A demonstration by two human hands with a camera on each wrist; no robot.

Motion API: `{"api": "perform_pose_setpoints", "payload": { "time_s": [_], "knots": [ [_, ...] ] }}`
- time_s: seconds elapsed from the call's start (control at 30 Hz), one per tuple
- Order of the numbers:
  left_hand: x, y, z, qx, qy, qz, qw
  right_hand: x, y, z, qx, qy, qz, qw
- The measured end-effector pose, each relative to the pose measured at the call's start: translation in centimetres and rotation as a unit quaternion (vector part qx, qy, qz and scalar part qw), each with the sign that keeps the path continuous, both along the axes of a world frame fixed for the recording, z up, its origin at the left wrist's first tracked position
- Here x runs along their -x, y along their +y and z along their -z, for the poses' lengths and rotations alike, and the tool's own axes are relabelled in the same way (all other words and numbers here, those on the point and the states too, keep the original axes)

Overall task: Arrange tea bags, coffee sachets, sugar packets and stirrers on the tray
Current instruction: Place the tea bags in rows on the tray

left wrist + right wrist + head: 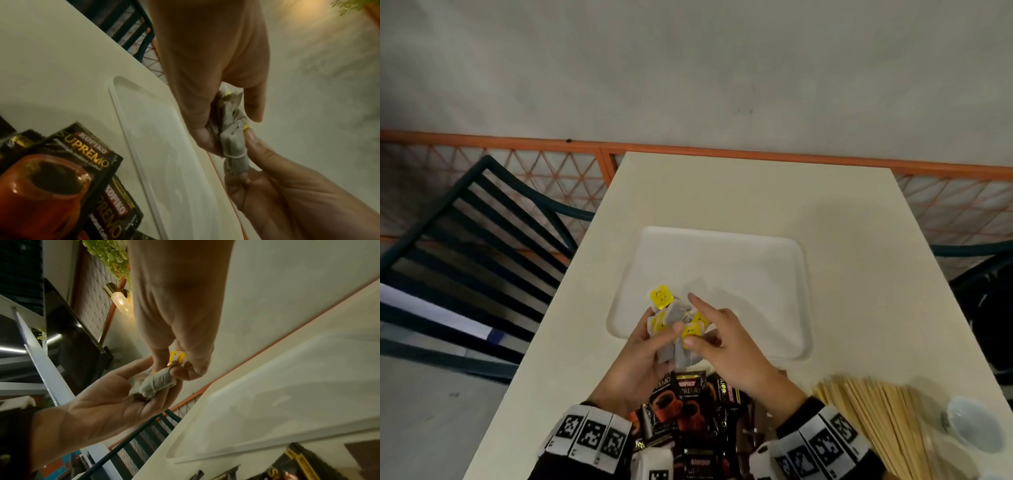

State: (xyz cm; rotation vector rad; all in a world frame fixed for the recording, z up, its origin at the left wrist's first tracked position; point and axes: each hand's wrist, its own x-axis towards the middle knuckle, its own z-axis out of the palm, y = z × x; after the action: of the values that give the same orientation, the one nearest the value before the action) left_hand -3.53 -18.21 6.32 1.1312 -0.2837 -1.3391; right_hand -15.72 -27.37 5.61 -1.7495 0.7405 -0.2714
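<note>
A bunch of grey tea bags [674, 317] with yellow tags is held over the near left corner of the white tray [722, 260], whose inside is bare. My left hand [666, 325] grips the bunch from the left, thumb on top. My right hand [693, 334] pinches one yellow tag [691, 331] of the bunch, its index finger stretched forward. The left wrist view shows both hands closed around the tea bags [232, 134]. In the right wrist view my right fingers pinch the yellow tag [176, 356] above the tea bags [158, 382] lying in my left palm.
Black coffee sachets [681, 404] lie in a heap at the table's near edge, under my wrists. A fan of wooden stirrers [876, 421] lies to the right, with a small white cup [972, 425] beyond it. A dark slatted chair [482, 240] stands left of the table.
</note>
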Motion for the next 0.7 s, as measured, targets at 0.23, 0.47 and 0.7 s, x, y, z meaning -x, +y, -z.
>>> {"api": "perform_pose_setpoints", "payload": {
  "time_s": [0.23, 0.47, 0.7],
  "knots": [
    [-1.6, -0.8, -0.3, 0.003, 0.029, -0.002, 1.0, -1.4, -1.1, -1.2, 0.049, 0.032, -0.057, 0.997],
    [-4.7, -2.0, 0.4, 0.044, 0.052, -0.048, 0.996, -4.3, -2.0, -0.2, -0.053, -0.017, 0.066, 0.996],
    [-8.1, -2.0, 2.2, 0.02, 0.006, -0.093, 0.995, -7.1, -3.2, 1.1, -0.062, -0.01, 0.104, 0.993]
  ]
}}
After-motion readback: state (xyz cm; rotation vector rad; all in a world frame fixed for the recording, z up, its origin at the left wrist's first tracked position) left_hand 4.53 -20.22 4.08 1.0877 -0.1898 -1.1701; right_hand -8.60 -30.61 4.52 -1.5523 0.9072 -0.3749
